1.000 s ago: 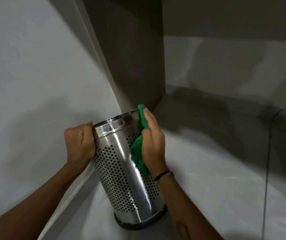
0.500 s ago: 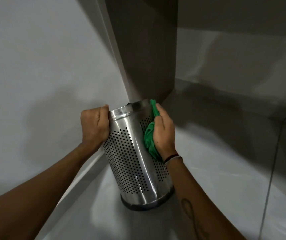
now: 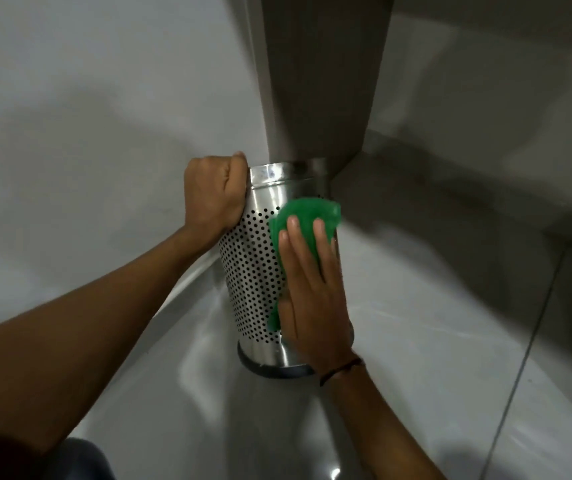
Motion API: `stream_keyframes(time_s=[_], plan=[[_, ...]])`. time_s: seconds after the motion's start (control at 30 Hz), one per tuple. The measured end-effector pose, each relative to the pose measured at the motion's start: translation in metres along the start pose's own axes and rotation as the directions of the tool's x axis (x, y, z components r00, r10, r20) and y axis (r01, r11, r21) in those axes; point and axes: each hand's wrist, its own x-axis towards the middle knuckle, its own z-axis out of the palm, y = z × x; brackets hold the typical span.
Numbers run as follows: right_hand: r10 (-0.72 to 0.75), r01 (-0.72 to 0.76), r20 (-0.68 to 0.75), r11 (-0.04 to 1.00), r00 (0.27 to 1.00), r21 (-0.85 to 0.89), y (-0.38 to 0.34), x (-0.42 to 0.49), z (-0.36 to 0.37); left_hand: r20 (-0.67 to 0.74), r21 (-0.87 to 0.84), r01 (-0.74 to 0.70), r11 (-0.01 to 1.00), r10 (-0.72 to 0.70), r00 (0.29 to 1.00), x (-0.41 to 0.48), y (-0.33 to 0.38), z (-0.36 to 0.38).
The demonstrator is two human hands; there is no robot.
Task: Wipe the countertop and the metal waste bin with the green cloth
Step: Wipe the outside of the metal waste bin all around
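Left hand closed in a fist over the top rim of the metal bin, on the bin's left side; thumb and knuckles visible, the fingers curl over the rim and their tips are hidden inside. Firm grip on the rim.

Right hand laid flat against the bin's right front side, fingers extended and close together, not curled. Palm and fingers press the green cloth onto the perforated wall. Cloth is bunched; most of it sticks out above the fingertips, and a small bit shows below the palm's left edge. Hand is not pinching the cloth, only pressing it flat against the metal. Dark thin band on the right wrist.

Bin is a shiny steel cylinder, plain band at top, dotted holes over the middle, plain band and dark base ring at the bottom. It tilts, top leaning away toward the far corner. Base touches the glossy grey floor, near where the white wall at left meets the floor. Brown panel stands right behind the bin's top.

No brand, label or writing readable on the bin, the cloth or the surfaces. A grout line crosses the floor on the right side. Dark rounded shape at the bottom left edge, cannot tell what it is.
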Motion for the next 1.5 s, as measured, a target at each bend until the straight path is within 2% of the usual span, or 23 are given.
stream_keyframes(time_s=[0.1, 0.23, 0.43, 0.67, 0.77, 0.97, 1.17, 1.23, 1.4, 1.5], plan=[[-0.037, 0.036, -0.010, 0.993, 0.999, -0.114, -0.009, -0.047, 0.010, 0.018, -0.021, -0.021, 1.000, 0.021, 1.000, 0.001, -0.006, 0.001], [-0.027, 0.031, 0.025, 0.988, 0.999, -0.151, -0.020, -0.014, 0.009, 0.047, -0.042, -0.057, 0.997, 0.059, 0.997, 0.007, -0.010, 0.001], [0.032, -0.032, -0.019, 0.999, 0.999, -0.031, -0.024, 0.057, -0.001, 0.055, 0.032, -0.118, 0.993, 0.116, 0.992, 0.005, -0.010, 0.004], [0.070, -0.067, 0.013, 0.987, 0.997, -0.145, -0.019, -0.048, 0.013, 0.041, 0.012, -0.083, 0.996, 0.082, 0.996, 0.004, -0.010, 0.001], [0.101, -0.093, 0.038, 0.981, 0.994, -0.170, -0.021, -0.057, 0.013, 0.035, 0.013, -0.115, 0.993, 0.114, 0.993, 0.003, -0.007, 0.000], [0.194, -0.191, -0.053, 0.979, 0.980, 0.064, -0.012, 0.038, -0.009, 0.061, 0.038, -0.143, 0.989, 0.141, 0.988, -0.002, 0.009, -0.001], [0.180, -0.161, -0.070, 0.962, 0.981, 0.223, 0.018, 0.036, -0.013, 0.217, -0.178, -0.088, 0.980, 0.126, 0.968, 0.000, 0.003, -0.024], [0.187, -0.171, -0.032, 0.946, 0.982, 0.274, 0.025, 0.038, -0.016, 0.233, -0.217, -0.013, 0.976, 0.065, 0.970, 0.004, -0.010, -0.034], [0.309, -0.294, 0.029, 0.868, 0.951, 0.400, 0.040, 0.031, -0.021, 0.234, -0.092, 0.150, 0.985, -0.125, 0.964, -0.013, -0.034, -0.046], [0.374, -0.341, 0.017, 0.823, 0.927, 0.454, 0.046, 0.029, -0.022, 0.202, -0.127, 0.219, 0.968, -0.191, 0.961, -0.016, -0.027, -0.034]])
